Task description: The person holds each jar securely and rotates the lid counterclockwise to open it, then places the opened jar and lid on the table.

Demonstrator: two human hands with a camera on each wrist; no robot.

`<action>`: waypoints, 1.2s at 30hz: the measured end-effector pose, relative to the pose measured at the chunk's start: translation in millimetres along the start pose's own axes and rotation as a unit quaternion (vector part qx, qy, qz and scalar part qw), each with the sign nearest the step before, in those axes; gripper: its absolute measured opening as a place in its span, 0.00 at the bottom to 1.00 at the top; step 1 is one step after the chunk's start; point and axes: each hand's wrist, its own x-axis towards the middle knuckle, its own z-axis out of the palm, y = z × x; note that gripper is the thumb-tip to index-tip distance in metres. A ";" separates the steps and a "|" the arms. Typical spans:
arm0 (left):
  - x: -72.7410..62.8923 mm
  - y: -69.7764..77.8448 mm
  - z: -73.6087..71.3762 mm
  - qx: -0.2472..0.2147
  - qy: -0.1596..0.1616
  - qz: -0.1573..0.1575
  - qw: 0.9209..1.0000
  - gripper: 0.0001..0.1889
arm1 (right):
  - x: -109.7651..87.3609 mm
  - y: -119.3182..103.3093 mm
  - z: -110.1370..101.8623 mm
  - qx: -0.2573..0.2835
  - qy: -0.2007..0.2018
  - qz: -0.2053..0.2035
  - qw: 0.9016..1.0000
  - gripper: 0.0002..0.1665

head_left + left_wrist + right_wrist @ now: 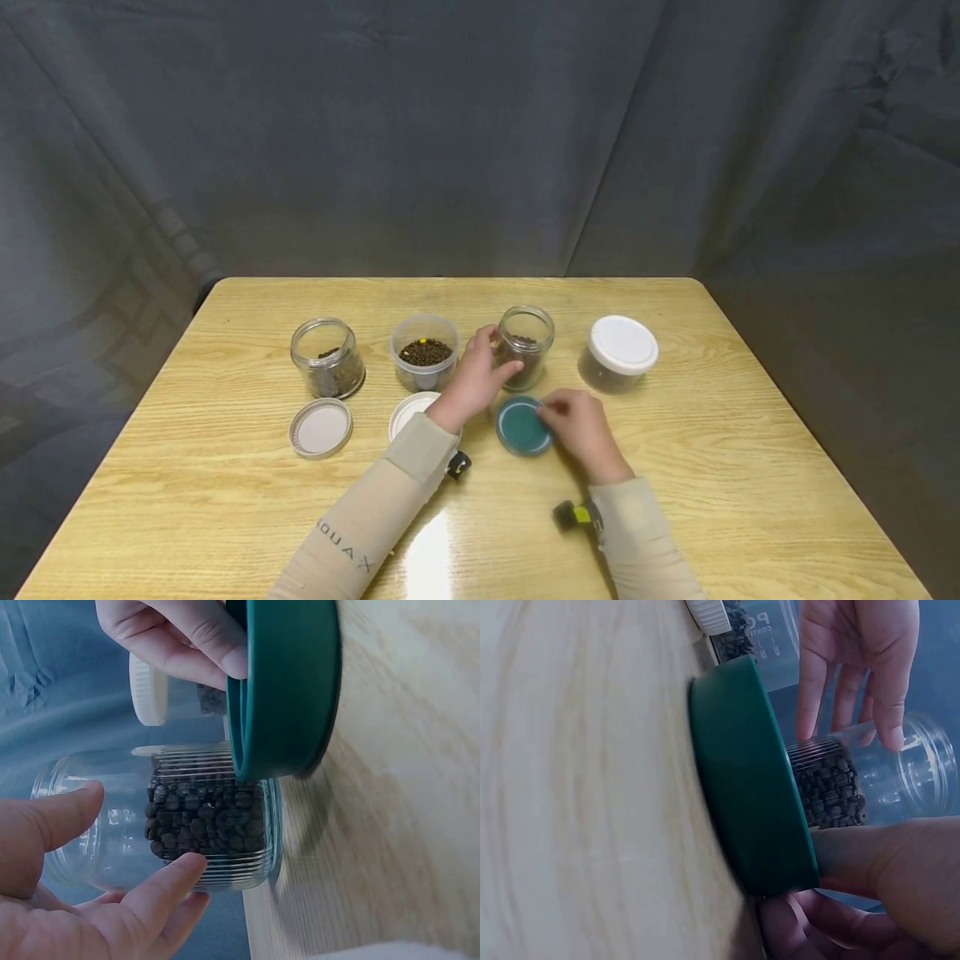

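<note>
My right hand pinches the right edge of a round green lid, which lies low at the table with its hollow side up. In the right wrist view, the thumb is inside the lid's rim and the fingers are outside it. Just behind the lid stands an uncapped glass jar, partly filled with small dark brown pellets. My left hand is at the jar's left side, thumb in front and fingers spread loosely about the glass. Whether its fingertips touch the glass is hard to tell.
Left of the jar stand an open plastic tub of pellets and another open glass jar. White lids lie before them, one partly under my left arm. A white-capped tub stands right on the wooden table.
</note>
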 end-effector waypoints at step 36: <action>-33.9 37.7 14.1 -0.023 0.098 0.134 0.986 0.23 | -11.3 -30.5 -50.2 0.041 0.057 -0.019 0.997 0.12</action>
